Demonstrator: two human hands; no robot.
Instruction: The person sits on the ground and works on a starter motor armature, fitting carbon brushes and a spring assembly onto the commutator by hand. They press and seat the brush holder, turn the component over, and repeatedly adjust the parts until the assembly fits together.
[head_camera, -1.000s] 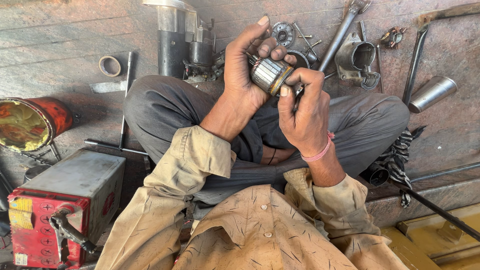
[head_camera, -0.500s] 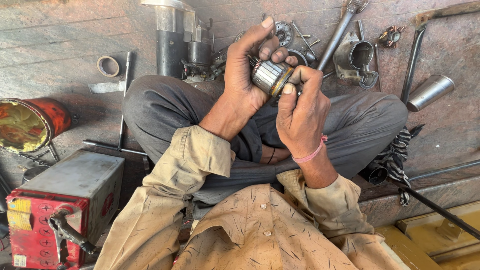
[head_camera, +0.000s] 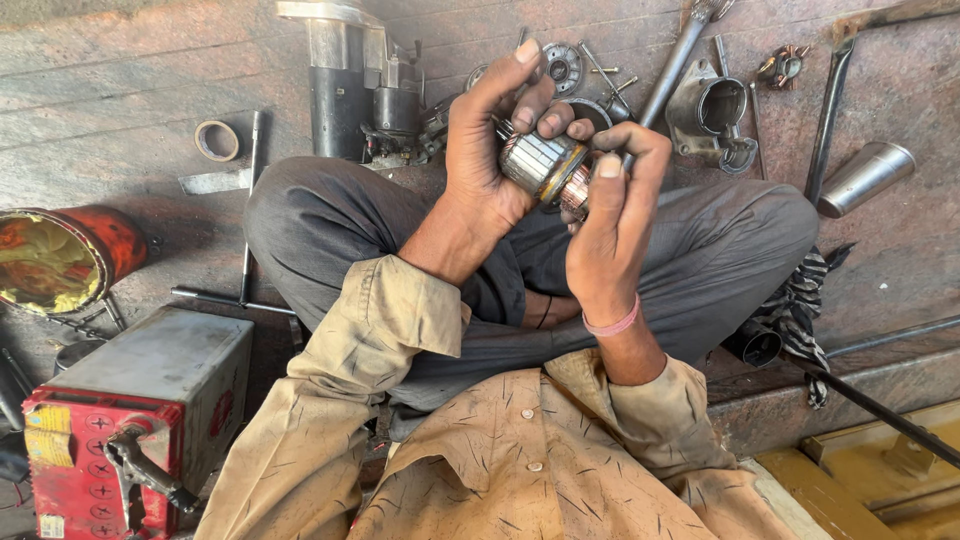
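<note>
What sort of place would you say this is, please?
Probably a floor-level auto-electric repair workshop: a red battery, a starter motor and loose metal parts lie around the seated person.

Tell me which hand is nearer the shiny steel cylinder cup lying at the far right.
Right. The right hand sits between it and the left hand; the shiny steel cylinder cup lies apart from both.

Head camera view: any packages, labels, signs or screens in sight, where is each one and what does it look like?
Yellow label: on the red top of the grey car battery, bottom left; small worn rectangle.
Red sticker: on the battery's grey side; roundish patch.
Small pale label: at the battery's lower front corner; rectangular.
Red can: lying on its side at far left; its open mouth shows a yellowish lining.
No signs or screens in view.
</note>
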